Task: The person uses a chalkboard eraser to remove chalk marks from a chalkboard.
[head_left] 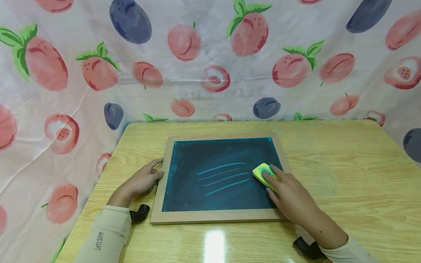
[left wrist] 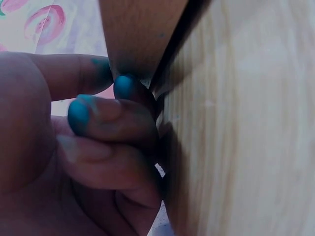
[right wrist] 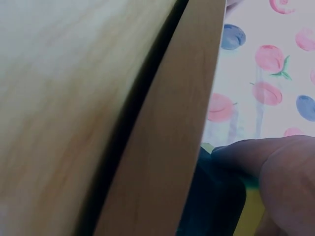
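Note:
A small chalkboard (head_left: 188,194) in a light wooden frame lies on the table, with several blue chalk strokes (head_left: 226,176) across its middle. My left hand (head_left: 144,179) is at the frame's left edge; in the left wrist view its fingers (left wrist: 106,118) are curled, with blue chalk on the tips, and the thumb touches the frame (left wrist: 140,39). Over the board's right part, my right hand (head_left: 295,197) holds a yellow chalkboard eraser (head_left: 262,171) smudged with blue. In the right wrist view, the eraser (right wrist: 251,211) shows partly behind the frame, beside the thumb; its underside is mostly hidden.
The board rests on a pale wood-grain table (head_left: 342,171). A fruit-print cloth (head_left: 216,35) hangs behind it and along the sides. Black wrist devices (head_left: 139,213) stick out near both sleeves. Light glares off the table's front.

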Demonstrator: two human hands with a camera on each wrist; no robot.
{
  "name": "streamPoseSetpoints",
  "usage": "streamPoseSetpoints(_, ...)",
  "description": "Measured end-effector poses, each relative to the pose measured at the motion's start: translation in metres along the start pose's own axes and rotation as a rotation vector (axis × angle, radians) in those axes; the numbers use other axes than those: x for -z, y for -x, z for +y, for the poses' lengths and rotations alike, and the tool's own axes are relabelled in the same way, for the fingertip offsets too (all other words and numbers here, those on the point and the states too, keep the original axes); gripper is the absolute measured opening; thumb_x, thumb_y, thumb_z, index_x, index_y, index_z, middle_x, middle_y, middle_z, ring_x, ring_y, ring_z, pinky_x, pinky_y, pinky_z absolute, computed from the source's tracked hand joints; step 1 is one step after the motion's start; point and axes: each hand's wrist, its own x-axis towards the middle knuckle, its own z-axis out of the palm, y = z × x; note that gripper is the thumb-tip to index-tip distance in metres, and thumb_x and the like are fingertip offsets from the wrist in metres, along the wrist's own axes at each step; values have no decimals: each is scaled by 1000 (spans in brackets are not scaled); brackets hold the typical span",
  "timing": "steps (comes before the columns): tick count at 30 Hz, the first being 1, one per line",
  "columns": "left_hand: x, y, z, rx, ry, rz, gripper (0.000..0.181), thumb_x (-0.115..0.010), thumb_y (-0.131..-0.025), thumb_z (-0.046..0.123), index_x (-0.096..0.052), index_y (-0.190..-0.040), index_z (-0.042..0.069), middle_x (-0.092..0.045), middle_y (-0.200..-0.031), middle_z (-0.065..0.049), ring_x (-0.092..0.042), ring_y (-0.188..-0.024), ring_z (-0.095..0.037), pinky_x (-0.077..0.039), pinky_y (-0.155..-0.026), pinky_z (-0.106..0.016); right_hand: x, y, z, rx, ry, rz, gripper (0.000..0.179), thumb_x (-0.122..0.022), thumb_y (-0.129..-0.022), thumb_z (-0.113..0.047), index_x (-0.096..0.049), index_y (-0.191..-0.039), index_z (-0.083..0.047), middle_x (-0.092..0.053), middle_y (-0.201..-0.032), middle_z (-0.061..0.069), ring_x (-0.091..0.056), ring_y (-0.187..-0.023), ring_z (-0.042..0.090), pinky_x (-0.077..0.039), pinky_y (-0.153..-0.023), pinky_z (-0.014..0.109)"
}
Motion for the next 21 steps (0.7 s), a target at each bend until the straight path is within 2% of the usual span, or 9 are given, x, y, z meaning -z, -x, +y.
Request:
streamPoseSetpoints(7,1,1,0,-18,-21,-21,53,-41,-99,29,-19,-147,24,-57,-81,-11,-36,-44,-16,-36,-45,-32,-4,-1,-7,49,8,31,46,-63,-87,-19,-53,-131,-11,-44,-136,23,-55,-109,41,-44,-90,53)
streamPoseSetpoints(13,2,0,0,-24,-41,-14,54,-41,-99,30,-19,-147,23,-61,-93,-14,-48,-55,-15,-40,-52,-31,-6,1,-18,85,18,38,46,-64,-87,-22,-52,-131,-15,-44,-137,20,-59,-100,35,-50,-80,46)
streamPoseSetpoints(18,2,0,-1,-16,-32,-5,55,-42,-99,30,-18,-148,20,-63,-93,-13,-53,-62,-17,-42,-57,-32,-8,5,-33,95,8,-5,48,-62,-88,-25,-49,-134,-20,-41,-141,16,-56,-106,31,-51,-80,43)
streamPoseSetpoints(21,1,0,0,-6,-25,1,55,-42,-98,29,-19,-148,22,-62,-89,-12,-49,-56,-18,-41,-54,-32,-9,8,-42,107,1,-25,49,-62,-88,-28,-48,-135,-22,-40,-142,13,-55,-110,31,-50,-83,45)
